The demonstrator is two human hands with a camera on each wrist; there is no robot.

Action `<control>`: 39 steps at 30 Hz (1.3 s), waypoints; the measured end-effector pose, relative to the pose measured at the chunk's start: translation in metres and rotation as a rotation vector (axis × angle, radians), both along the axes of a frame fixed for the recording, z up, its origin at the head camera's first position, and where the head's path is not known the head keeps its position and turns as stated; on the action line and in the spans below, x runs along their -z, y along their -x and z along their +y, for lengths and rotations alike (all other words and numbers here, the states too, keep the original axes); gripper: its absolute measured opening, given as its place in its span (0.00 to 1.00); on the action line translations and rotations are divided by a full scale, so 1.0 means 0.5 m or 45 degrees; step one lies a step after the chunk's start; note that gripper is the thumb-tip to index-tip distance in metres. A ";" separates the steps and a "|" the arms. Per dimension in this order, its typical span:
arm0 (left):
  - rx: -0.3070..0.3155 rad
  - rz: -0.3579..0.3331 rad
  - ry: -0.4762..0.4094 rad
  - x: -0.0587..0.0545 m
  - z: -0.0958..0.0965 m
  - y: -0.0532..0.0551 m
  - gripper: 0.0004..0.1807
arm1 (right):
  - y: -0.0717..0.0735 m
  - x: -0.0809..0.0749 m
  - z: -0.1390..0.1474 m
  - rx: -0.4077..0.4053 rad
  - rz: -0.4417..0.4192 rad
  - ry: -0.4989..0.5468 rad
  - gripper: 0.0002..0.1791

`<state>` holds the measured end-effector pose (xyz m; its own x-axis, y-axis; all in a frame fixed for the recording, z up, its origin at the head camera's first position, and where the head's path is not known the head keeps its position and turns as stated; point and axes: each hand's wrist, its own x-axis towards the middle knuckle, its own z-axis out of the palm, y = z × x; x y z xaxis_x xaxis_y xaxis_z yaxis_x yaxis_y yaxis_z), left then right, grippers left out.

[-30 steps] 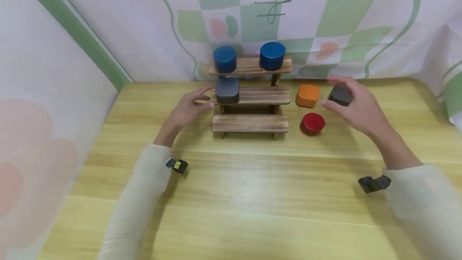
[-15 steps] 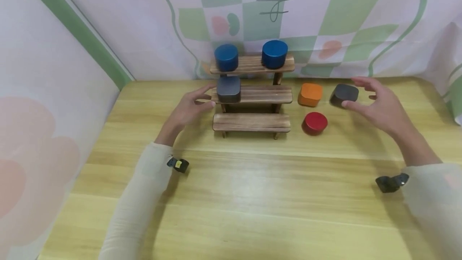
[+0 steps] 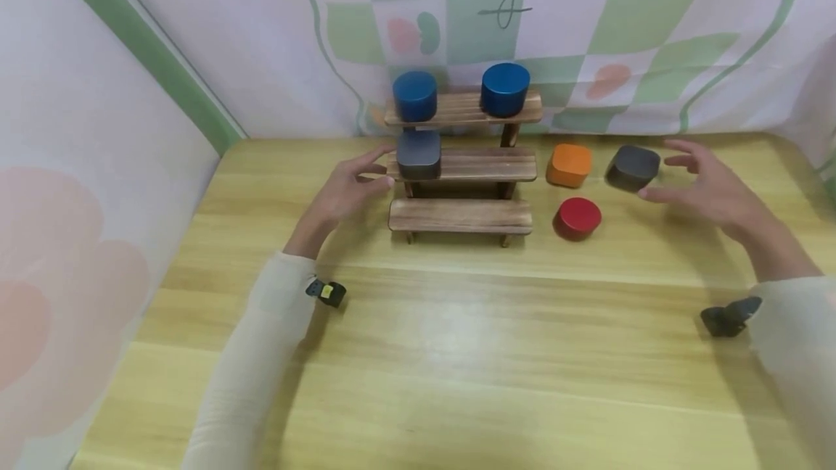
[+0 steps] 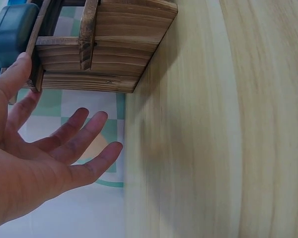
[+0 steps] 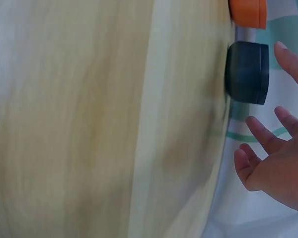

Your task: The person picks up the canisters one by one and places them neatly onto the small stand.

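A three-step wooden stand (image 3: 460, 216) is on the table. Two round blue tins (image 3: 415, 96) (image 3: 506, 89) top its upper step, and a dark grey square tin (image 3: 419, 154) sits at the left end of the middle step. My left hand (image 3: 349, 194) is beside that end; in the left wrist view its thumb and index fingertips are right at the step's edge, other fingers spread. My right hand (image 3: 712, 183) holds nothing, its thumb and fingers parted just right of a black square tin (image 3: 633, 167) on the table.
An orange square tin (image 3: 570, 165) and a round red tin (image 3: 578, 218) stand on the table (image 3: 457, 354) right of the stand. A patterned green-and-white cloth (image 3: 555, 6) hangs close behind the table's far edge. A pale panel (image 3: 78, 201) rises along the left.
My right hand has moved right, from over the black tin to beside it, uncovering the tin. My left hand keeps its place at the stand; the head view has shifted slightly.
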<state>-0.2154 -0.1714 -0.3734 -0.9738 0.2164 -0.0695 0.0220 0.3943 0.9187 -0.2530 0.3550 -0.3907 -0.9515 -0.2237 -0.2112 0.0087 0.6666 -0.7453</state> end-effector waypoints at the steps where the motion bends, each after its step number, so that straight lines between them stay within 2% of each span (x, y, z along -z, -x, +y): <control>1: 0.002 0.005 0.002 -0.001 0.000 0.001 0.31 | 0.002 0.001 0.003 0.003 -0.010 0.013 0.55; 6: 0.011 0.011 0.007 -0.003 -0.001 0.003 0.31 | 0.010 0.008 0.010 0.013 -0.052 0.040 0.54; 14: 0.015 0.008 -0.013 0.002 -0.003 0.005 0.31 | 0.025 0.014 0.010 0.009 -0.072 0.004 0.53; 26: 0.009 0.004 0.003 -0.001 0.000 0.003 0.31 | 0.036 0.017 0.004 0.019 -0.056 -0.063 0.53; 39: 0.014 0.012 -0.010 0.000 0.000 0.002 0.31 | 0.045 0.026 -0.006 0.016 0.016 -0.142 0.51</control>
